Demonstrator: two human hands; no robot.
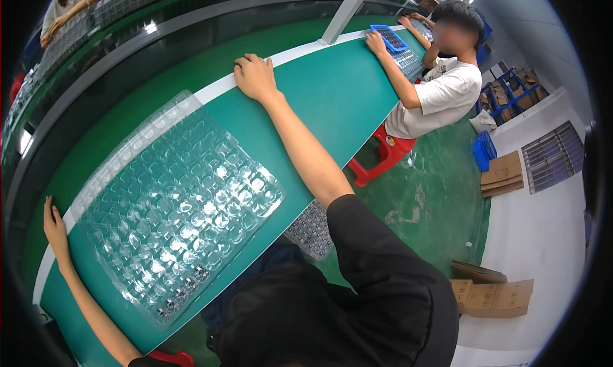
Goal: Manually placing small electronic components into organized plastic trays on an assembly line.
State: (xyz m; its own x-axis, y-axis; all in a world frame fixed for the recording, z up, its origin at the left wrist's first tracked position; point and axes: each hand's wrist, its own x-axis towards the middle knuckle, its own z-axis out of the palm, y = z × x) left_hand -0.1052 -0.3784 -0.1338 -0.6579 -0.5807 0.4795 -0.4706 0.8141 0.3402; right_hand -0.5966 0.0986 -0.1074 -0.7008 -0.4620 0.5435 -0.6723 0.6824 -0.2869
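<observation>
My right hand (pixel 255 76) rests at the far edge of the worktop (pixel 319 105), fingers loosely bent over its white border (pixel 219 87) and gripping nothing that I can see. My left hand (pixel 55 233) lies at the same border toward the left end, fingers extended, apparently empty; its palm side is hidden from me.

Between my forearms, touching neither hand, a clear plastic tray (pixel 175 207) lies flat, its far side over the white border and its near side close to the near edge. I judge it light, thin and springy, slick to the fingers and easily creased, so best taken by two opposite rims and kept level: a few small metallic parts (pixel 170 308) sit loose-looking in pockets at its near left corner.

Glare whitens many pockets, so I can't tell whether those hold anything, nor whether it is one sheet or several nested. Below the near edge, my dark sleeve (pixel 383 252) partly covers a greyish pocketed tray (pixel 310 233). Toward the worktop's right end, a co-worker (pixel 434 105) has a hand at a blue tray (pixel 388 39), too small to make out its contents.
</observation>
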